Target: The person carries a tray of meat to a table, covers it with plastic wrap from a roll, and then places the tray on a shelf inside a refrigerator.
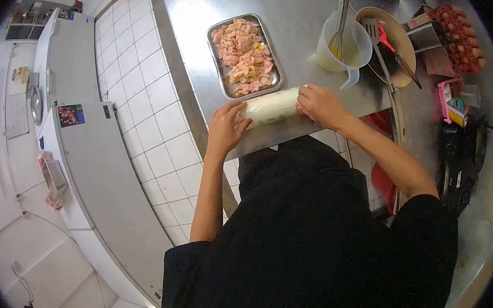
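Note:
A thick, pale, shiny roll of plastic wrap [274,108] lies along the front edge of the steel table, with faint green print on its side and a bit of red at the right end. My left hand [226,127] is closed around its left end, thumb on the near side. At the other end, my right hand [323,107] grips the roll with fingers curled over the top. Just beyond it sits a steel tray [212,38] of raw, pinkish-yellow chicken pieces [244,54].
Behind my right hand stand a plastic jug [327,58] with a whisk [341,21] in yellow liquid and a pan [406,42] holding a slotted turner [372,31] and red-handled tongs [388,42]. Eggs [458,40] are stacked far right. White chest freezers [105,165] line the left.

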Available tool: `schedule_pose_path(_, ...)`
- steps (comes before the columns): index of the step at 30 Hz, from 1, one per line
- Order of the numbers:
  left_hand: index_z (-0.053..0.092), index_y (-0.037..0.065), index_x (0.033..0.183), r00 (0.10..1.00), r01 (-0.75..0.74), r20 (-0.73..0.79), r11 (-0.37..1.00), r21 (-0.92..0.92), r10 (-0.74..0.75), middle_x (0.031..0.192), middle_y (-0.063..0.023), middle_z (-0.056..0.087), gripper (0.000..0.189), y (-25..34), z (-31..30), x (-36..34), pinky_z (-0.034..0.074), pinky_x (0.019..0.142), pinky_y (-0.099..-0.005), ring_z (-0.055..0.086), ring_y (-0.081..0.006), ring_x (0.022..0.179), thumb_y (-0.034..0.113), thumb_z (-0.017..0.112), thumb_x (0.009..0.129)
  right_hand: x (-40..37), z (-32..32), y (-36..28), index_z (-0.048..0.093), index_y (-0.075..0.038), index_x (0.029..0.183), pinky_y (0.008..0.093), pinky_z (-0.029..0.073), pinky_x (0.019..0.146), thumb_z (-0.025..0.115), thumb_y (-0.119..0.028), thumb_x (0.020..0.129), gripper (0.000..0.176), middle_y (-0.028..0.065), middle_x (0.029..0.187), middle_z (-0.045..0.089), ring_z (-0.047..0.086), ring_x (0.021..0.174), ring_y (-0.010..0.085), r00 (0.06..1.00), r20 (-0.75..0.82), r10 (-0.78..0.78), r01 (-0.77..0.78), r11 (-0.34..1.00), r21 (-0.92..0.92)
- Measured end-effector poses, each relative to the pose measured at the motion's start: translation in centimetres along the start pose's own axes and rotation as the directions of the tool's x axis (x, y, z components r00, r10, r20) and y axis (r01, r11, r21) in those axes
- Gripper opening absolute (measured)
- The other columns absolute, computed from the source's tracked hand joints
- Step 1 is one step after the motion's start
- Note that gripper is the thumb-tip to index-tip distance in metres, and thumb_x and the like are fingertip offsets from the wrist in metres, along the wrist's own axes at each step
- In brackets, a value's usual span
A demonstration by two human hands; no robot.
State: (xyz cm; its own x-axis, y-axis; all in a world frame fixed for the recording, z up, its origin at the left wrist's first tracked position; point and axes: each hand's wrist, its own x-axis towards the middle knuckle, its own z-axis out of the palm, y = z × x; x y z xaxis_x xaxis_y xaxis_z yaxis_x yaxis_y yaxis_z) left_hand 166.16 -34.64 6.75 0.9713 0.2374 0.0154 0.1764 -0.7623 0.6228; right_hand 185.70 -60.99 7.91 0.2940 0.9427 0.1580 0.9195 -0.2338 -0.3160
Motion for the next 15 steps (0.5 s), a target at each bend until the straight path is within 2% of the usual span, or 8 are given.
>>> schedule_pose_path(2, 0.070, 0.007, 0.128, 0.999, 0.029, 0.014, 0.999, -0.013, -0.029, 0.130, -0.0124, 0.068, 0.046, -0.1, 0.1, -0.2, 0.042, 0.109, -0.0495, 0.062, -0.0342, 0.122, 0.026, 0.079, 0.087, 0.4, 0.3, 0.0, 0.061, -0.005, 0.090, 0.0445, 0.057, 0.075, 0.067, -0.023, 0.092, 0.020, 0.0098, 0.091, 0.060, 0.065, 0.093, 0.0290, 0.999, 0.042, -0.013, 0.016, 0.998, -0.053)
schedule_pose_path(3, 0.070, 0.007, 0.128, 1.000, 0.029, 0.007, 0.999, -0.013, -0.029, 0.130, -0.0124, 0.068, 0.046, -0.1, 0.1, -0.1, 0.042, 0.109, -0.0495, 0.062, -0.0342, 0.122, 0.026, 0.079, 0.087, 0.4, 0.4, 0.2, 0.061, -0.005, 0.090, 0.0445, 0.057, 0.075, 0.067, -0.023, 0.092, 0.020, 0.0098, 0.091, 0.060, 0.065, 0.093, 0.0290, 0.999, 0.041, -0.019, 0.021, 0.998, -0.057)
schedule_pose_path(5, 0.070, 0.006, 0.129, 1.000, 0.019, 0.004, 1.000, -0.015, -0.019, 0.131, -0.0147, 0.068, 0.047, -0.1, -0.1, 0.0, 0.046, 0.108, -0.0464, 0.062, -0.0361, 0.121, 0.025, 0.079, 0.088, 0.2, 0.4, 0.7, 0.056, -0.003, 0.103, 0.0497, 0.055, 0.076, 0.062, -0.021, 0.097, 0.019, 0.0150, 0.093, 0.062, 0.065, 0.092, 0.0373, 0.995, 0.081, 0.066, -0.069, 0.997, 0.040)
schedule_pose_path(6, 0.070, 0.006, 0.129, 1.000, 0.021, -0.007, 1.000, -0.015, -0.021, 0.131, -0.0147, 0.068, 0.047, -0.4, 0.1, -0.1, 0.046, 0.108, -0.0464, 0.062, -0.0361, 0.121, 0.025, 0.079, 0.088, 0.2, 0.6, 1.0, 0.056, -0.003, 0.103, 0.0497, 0.055, 0.076, 0.062, -0.021, 0.097, 0.019, 0.0150, 0.093, 0.062, 0.065, 0.092, 0.0373, 0.995, 0.080, 0.056, -0.059, 0.998, 0.036)
schedule_pose_path(8, 0.070, 0.006, 0.131, 1.000, -0.025, -0.016, 1.000, 0.017, 0.025, 0.133, -0.0142, 0.067, 0.047, -0.8, 0.4, -0.2, 0.044, 0.109, -0.0478, 0.062, -0.0367, 0.121, 0.026, 0.078, 0.089, 0.1, 1.3, 1.6, 0.052, -0.001, 0.108, 0.0542, 0.051, 0.076, 0.056, -0.018, 0.101, 0.019, 0.0209, 0.097, 0.064, 0.065, 0.090, 0.0451, 0.976, 0.064, 0.210, -0.219, 0.951, 0.220)
schedule_pose_path(9, 0.070, 0.006, 0.131, 0.999, -0.023, -0.025, 1.000, 0.017, 0.024, 0.133, -0.0142, 0.067, 0.047, -0.8, 0.4, -0.2, 0.044, 0.109, -0.0478, 0.062, -0.0367, 0.121, 0.026, 0.078, 0.089, 0.5, 0.8, 1.5, 0.052, -0.001, 0.108, 0.0542, 0.051, 0.076, 0.056, -0.018, 0.101, 0.019, 0.0209, 0.097, 0.064, 0.065, 0.090, 0.0451, 0.977, 0.063, 0.203, -0.212, 0.953, 0.217)
schedule_pose_path(11, 0.070, 0.006, 0.129, 0.999, -0.035, -0.030, 0.999, 0.008, 0.036, 0.134, -0.0137, 0.067, 0.046, -0.6, 0.4, -0.5, 0.042, 0.111, -0.0501, 0.061, -0.0368, 0.123, 0.025, 0.079, 0.088, 1.3, -0.2, 1.3, 0.049, -0.001, 0.108, 0.0556, 0.048, 0.076, 0.053, -0.015, 0.103, 0.016, 0.0242, 0.097, 0.065, 0.064, 0.087, 0.0480, 0.925, 0.083, 0.370, -0.369, 0.826, 0.427)
schedule_pose_path(15, 0.071, 0.006, 0.128, 1.000, 0.005, -0.016, 1.000, -0.030, -0.006, 0.133, -0.0134, 0.067, 0.045, -0.3, 0.2, -0.8, 0.039, 0.115, -0.0511, 0.060, -0.0369, 0.125, 0.024, 0.079, 0.087, 2.5, 0.3, 1.2, 0.052, 0.000, 0.108, 0.0530, 0.049, 0.076, 0.056, -0.017, 0.102, 0.018, 0.0239, 0.094, 0.065, 0.064, 0.088, 0.0463, 0.915, 0.044, 0.401, -0.360, 0.763, 0.536)
